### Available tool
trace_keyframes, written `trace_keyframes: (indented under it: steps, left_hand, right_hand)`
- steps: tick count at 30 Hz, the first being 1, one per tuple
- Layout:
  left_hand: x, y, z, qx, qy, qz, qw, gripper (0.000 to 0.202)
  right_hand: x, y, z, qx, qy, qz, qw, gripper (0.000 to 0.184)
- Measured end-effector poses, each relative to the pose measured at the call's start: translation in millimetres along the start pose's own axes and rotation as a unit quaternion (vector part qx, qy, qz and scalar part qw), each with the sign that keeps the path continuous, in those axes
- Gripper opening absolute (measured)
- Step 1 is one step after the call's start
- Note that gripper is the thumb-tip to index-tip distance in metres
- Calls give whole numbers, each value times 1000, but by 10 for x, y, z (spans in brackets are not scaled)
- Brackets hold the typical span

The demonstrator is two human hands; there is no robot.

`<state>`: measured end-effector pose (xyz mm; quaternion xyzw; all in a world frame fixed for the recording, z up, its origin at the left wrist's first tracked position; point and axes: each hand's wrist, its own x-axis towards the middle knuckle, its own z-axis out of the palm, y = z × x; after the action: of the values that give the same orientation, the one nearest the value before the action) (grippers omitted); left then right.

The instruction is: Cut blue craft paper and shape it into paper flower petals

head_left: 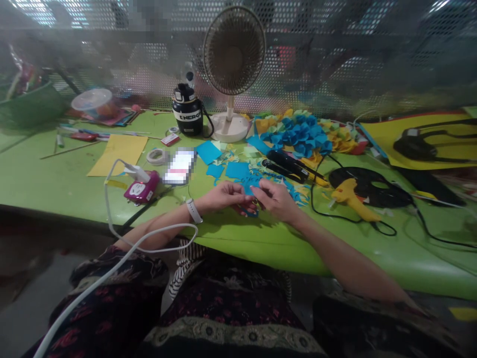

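My left hand (pixel 223 195) and my right hand (pixel 275 199) meet just above the front edge of the green table (pixel 67 184). Both are closed in a pinch on a small piece of blue paper (pixel 249 187) held between them. A white band sits on my left wrist. Under the hands lie scissors with red handles (pixel 250 211), mostly hidden. Blue paper scraps (pixel 238 170) are strewn just behind the hands.
A yellow glue gun (pixel 350 198) with a black cord lies right of my hands. A black tool (pixel 288 166), a heap of blue and yellow paper flowers (pixel 303 132), a fan (pixel 233 59), a black jug (pixel 187 114), tape (pixel 157 156), yellow paper (pixel 118 154) and a pink charger (pixel 141 189) with white cable surround them.
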<state>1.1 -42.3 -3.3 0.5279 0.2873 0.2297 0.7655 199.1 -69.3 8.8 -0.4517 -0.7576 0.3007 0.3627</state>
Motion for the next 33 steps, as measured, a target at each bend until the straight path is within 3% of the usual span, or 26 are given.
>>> trace_keyframes:
  steps: [15,33]
  left_hand:
    - [23,-25,-7,-9,-3,16,1000,47]
    - [9,88,-134,46,-22,23,998,45]
  right_hand:
    - [1,30,6,13,0,13,1000,47]
    - [64,30,-68,112,-102,52,987,48]
